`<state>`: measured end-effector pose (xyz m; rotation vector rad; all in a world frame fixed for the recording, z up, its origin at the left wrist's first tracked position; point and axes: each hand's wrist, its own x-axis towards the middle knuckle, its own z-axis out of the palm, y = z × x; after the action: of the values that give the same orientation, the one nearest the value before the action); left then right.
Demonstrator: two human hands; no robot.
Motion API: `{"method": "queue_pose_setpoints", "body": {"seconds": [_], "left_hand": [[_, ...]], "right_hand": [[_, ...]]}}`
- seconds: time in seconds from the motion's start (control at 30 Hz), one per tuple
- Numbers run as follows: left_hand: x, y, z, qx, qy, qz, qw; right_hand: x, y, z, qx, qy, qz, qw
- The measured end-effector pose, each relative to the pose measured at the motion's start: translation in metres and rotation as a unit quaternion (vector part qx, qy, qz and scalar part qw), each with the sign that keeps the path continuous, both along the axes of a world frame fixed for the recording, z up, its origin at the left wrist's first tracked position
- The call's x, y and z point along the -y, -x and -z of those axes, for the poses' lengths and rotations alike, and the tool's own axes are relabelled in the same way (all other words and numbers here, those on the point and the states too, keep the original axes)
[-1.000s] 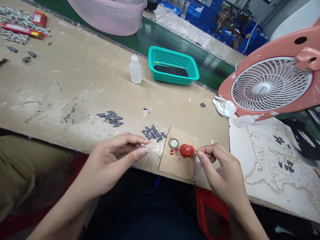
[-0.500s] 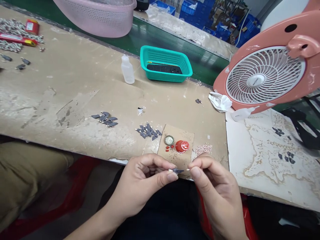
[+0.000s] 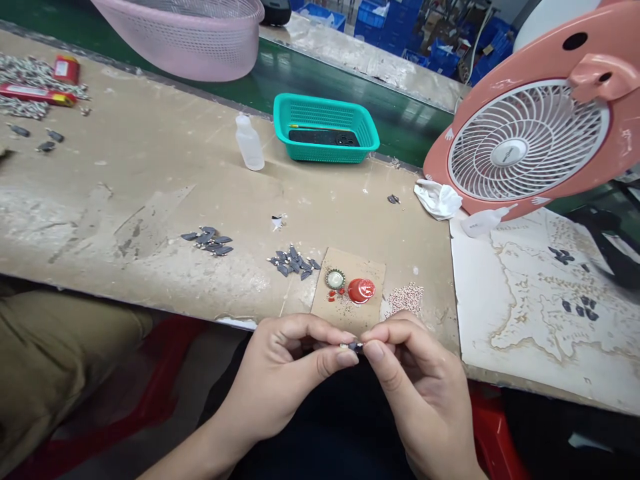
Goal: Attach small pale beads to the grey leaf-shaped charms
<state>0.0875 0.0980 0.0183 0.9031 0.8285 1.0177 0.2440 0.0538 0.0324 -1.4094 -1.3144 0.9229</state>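
Note:
My left hand (image 3: 293,370) and my right hand (image 3: 415,380) meet in front of the bench edge, both pinched on a small dark grey charm (image 3: 354,347) with a pale bead at its end. Just beyond them lies a brown card (image 3: 373,270) with a red cap (image 3: 361,291), a metal bottle cap (image 3: 335,279) and drops of red paint. A patch of tiny pinkish beads (image 3: 406,298) lies right of the card. Two piles of grey charms, one by the card (image 3: 294,262) and one further left (image 3: 207,240), rest on the bench.
A teal basket (image 3: 325,127) with a phone, a small white squeeze bottle (image 3: 249,142) and a pink basket (image 3: 185,33) stand further back. A pink fan (image 3: 535,127) sits at the right over a stained white board (image 3: 530,300). A crumpled tissue (image 3: 437,199) lies near it.
Both hands drew back from the card toward me and came together. The right fingertips have closed onto the charm that the left hand holds.

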Motion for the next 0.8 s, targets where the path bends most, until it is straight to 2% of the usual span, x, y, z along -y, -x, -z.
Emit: {"method": "queue_pose_setpoints", "body": {"seconds": [0.37, 0.6, 0.8], "left_hand": [[0.0024, 0.0001, 0.0021, -0.025, -0.026, -0.011, 0.999], [0.0076, -0.0015, 0.0007, -0.061, -0.091, -0.038, 0.993], [0.0086, -0.0026, 0.0018, -0.049, -0.095, -0.04, 0.994]], "right_hand": [[-0.0025, 0.0005, 0.0009, 0.023, -0.002, 0.003, 1.0], [0.0007, 0.0028, 0.0007, 0.043, -0.048, 0.014, 0.998], [0.0017, 0.0038, 0.0011, 0.054, -0.064, 0.016, 0.996]]}}
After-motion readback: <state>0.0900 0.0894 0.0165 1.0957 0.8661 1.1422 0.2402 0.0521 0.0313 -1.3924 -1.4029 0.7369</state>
